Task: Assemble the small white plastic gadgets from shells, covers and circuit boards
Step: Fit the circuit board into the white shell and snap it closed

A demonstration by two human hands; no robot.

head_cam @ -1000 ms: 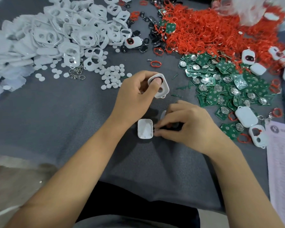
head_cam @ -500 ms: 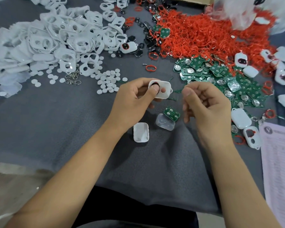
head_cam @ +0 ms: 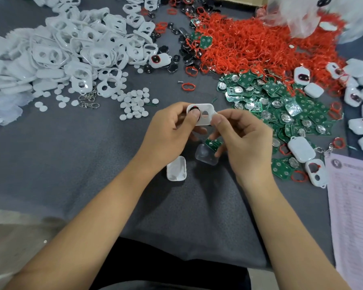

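My left hand (head_cam: 168,132) holds a white front cover (head_cam: 203,115) with two openings, its thumb pressing on a black and red insert in the left opening. My right hand (head_cam: 239,139) pinches the cover's right edge with thumb and forefinger. Below my hands a green circuit board (head_cam: 213,143) leans on a translucent shell (head_cam: 204,156). A white back shell (head_cam: 176,168) lies open side up on the grey cloth (head_cam: 71,153) beside my left wrist.
White covers (head_cam: 82,49) are heaped at the back left, with small white discs (head_cam: 134,105) and metal clasps (head_cam: 88,101) near them. Red rings (head_cam: 249,42) fill the back right, green boards (head_cam: 281,105) lie right, assembled gadgets (head_cam: 301,149) further right. A printed sheet (head_cam: 356,216) lies at the right edge.
My right hand left the parts on the cloth, rose, and closed on the right edge of the cover held by my left hand. The board and translucent shell now lie uncovered.
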